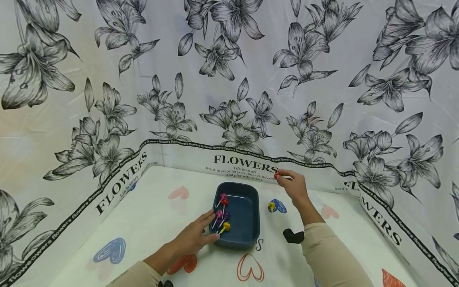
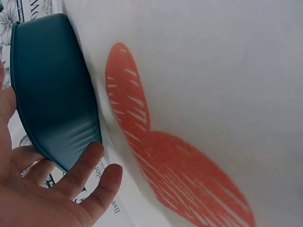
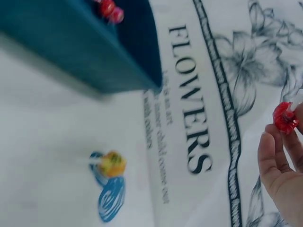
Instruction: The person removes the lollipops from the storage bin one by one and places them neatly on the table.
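Dark-blue bin [image 1: 236, 243] stands centrally, left hand [image 1: 195, 234] resting against its near-left corner, fingers loosely spread; right hand [image 1: 295, 187], beyond its right side, pinches a red lollipop [image 1: 276, 175]. Transfer seems midway, direction unclear; next calls for gentle release.

Smooth, satiny plastic-looking bin [image 1: 238, 243], crinkled, glossy red lollipop wrapper [image 3: 285, 118], and creased, cloth-like backdrop [image 1: 251, 79].

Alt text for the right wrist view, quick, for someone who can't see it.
The right hand pinches a red lollipop at the right edge. At upper left, a dark teal bin holds red and pink candies; below it, a yellow lollipop lies on a printed blue heart.
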